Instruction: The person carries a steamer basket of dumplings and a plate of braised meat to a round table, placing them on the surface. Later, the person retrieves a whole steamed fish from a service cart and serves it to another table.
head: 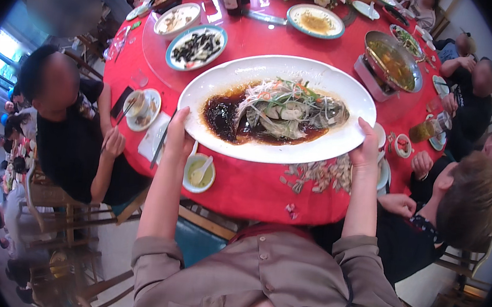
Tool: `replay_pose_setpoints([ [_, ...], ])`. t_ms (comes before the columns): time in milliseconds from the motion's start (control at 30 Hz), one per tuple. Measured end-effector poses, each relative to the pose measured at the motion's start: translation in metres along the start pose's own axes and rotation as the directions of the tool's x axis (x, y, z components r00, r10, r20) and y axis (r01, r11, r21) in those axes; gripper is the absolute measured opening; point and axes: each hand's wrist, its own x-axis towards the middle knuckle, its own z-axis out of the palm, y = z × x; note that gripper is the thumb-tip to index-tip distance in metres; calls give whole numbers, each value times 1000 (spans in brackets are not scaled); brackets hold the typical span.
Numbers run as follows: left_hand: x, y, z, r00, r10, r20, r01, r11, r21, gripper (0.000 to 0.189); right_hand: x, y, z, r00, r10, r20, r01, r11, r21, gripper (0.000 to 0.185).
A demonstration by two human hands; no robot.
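A large white oval platter [238, 146] is held up over the near part of the round table, between both my hands. On it lies a cooked whole fish [276, 116] in dark sauce, topped with shredded scallion and red slivers. My left hand [179, 131] grips the platter's left end, and my right hand [366, 145] grips its right end. Fingers of both hands are partly hidden beneath the rim. Below the platter, a small bowl of greenish soup [198, 184] with a white spoon stands near my left wrist. A heap of peanut shells [321, 176] lies beside my right wrist.
The red tablecloth [242, 193] carries a glass turntable with a dish of black fungus [196, 47], a sauced plate [315, 21] and a metal pan of soup on a burner [390, 61]. A seated person with chopsticks [74, 137] is at left; several people sit at right.
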Motion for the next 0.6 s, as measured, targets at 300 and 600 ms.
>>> replay_pose_setpoints([
  [300, 97, -32, 10, 991, -113, 74, 111, 993, 30, 47, 46, 22, -25, 990, -16, -142, 25, 998, 63, 42],
  [600, 138, -38, 40, 977, -211, 43, 204, 969, 137, 45, 37, 16, -23, 961, -152, -229, 178, 980, 94, 42],
])
